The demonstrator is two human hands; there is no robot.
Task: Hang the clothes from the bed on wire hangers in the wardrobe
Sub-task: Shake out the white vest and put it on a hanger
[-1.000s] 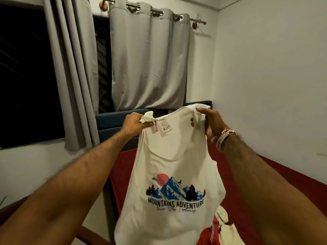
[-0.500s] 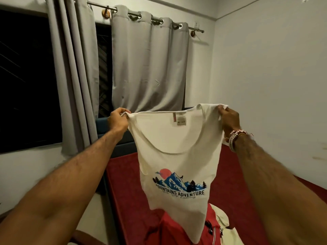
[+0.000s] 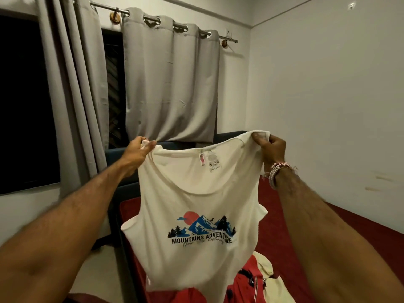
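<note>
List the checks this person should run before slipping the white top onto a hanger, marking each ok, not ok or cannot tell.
1. Left hand grips one shoulder strap of the white top: ok.
2. Right hand grips the other strap: ok.
3. Top spread open, print readable: ok.
4. Hem clear of the red garment on the bed: cannot tell.
5. Wire hanger at hand: cannot tell, none in view.

White tank top (image 3: 196,193) up by both shoulders, left hand (image 3: 140,152), right hand (image 3: 271,147).
</note>
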